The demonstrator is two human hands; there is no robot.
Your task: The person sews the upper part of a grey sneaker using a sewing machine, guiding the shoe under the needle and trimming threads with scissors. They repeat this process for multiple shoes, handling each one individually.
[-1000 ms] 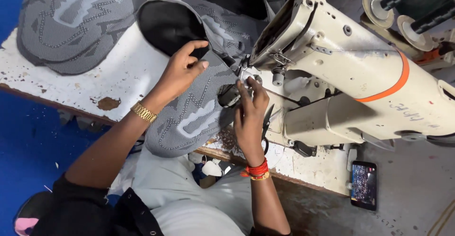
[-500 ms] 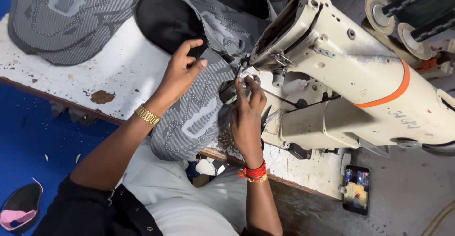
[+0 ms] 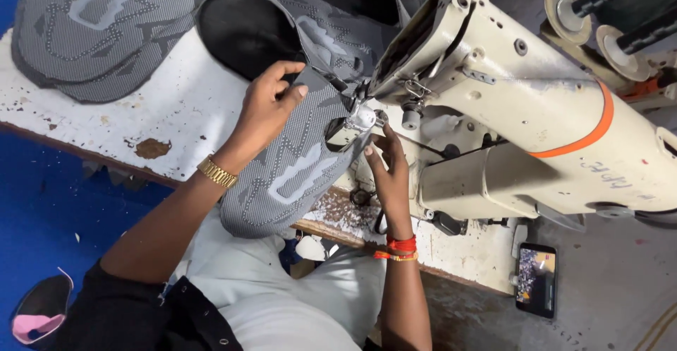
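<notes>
- Guiding by feel, my right hand (image 3: 386,171) pinches the upper's (image 3: 296,161) edge just under the needle (image 3: 361,118); a slip could prick a fingertip.
- My left hand (image 3: 266,108), fingers curled, grips the upper beyond it; pulling unevenly could skew the seam.
- Past both hands sits the machine (image 3: 522,111).

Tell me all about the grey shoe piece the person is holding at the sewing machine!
The grey shoe piece is knitted fabric with pale patches and rows of tiny dots. Its black lining shows at the open end. It lies on the white table, reaching under the sewing machine. The left hand presses on it; the right hand steadies its edge.
</notes>
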